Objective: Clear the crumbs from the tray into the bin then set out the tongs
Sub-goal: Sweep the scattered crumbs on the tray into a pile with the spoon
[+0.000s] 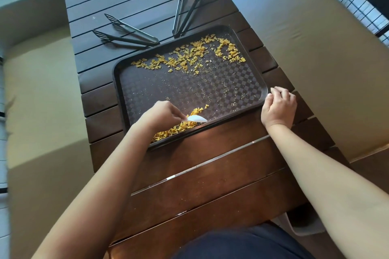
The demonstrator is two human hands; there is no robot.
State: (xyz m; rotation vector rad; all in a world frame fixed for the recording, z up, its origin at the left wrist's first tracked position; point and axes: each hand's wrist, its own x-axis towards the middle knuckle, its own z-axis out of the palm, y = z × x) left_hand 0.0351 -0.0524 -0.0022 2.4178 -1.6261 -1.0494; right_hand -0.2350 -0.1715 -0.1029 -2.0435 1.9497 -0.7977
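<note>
A dark checkered tray (231, 33) lies on the slatted wooden table. Yellow crumbs (189, 57) are strewn along its far side, and a second heap of crumbs (174, 129) sits against its near rim. My left hand (162, 114) pinches a small white scraper (196, 119) over that near heap. My right hand (279, 106) rests with curled fingers at the tray's near right corner, touching its rim. Two pairs of black tongs lie beyond the tray: one pair (128, 34) at the far left, the other (188, 10) at the far middle.
The brown slatted table (210, 170) runs away from me, with tan cushioned benches on the left (42, 101) and right (315, 48). A grey bin (303, 227) shows below the table's near right edge. Black railings stand at the top right.
</note>
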